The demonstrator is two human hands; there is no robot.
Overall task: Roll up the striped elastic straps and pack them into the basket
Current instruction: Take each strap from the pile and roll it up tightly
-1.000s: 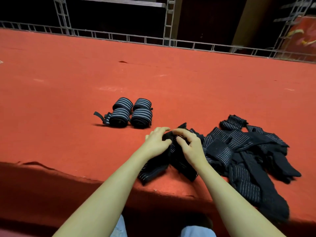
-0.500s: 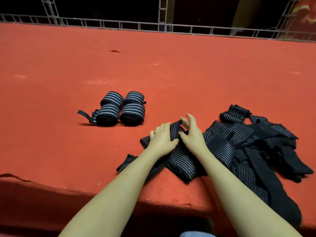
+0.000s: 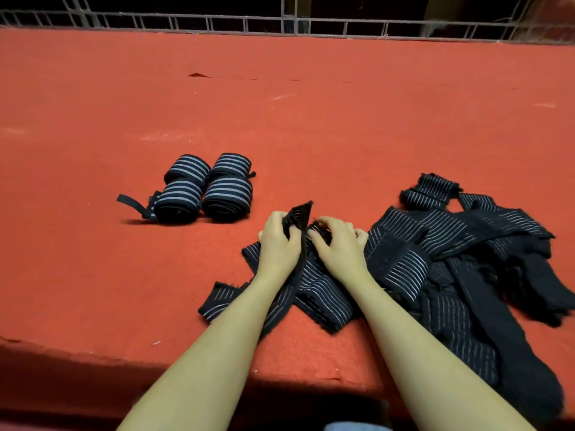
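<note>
On strap (image 3: 314, 284), both hands pinching

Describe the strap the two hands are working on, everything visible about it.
The strap is a dark, woven-looking elastic band with thin pale stripes running lengthwise. It lies unrolled and creased on the red surface, its near end flat by the front edge. The left hand and right hand pinch its far end, lifting one corner. To the right it meets the loose strap pile.

The person's bare forearms (image 3: 199, 362) run off the bottom edge. The loose heap of black white-striped elastic straps (image 3: 466, 275) is partly hidden beneath both hands.
</note>
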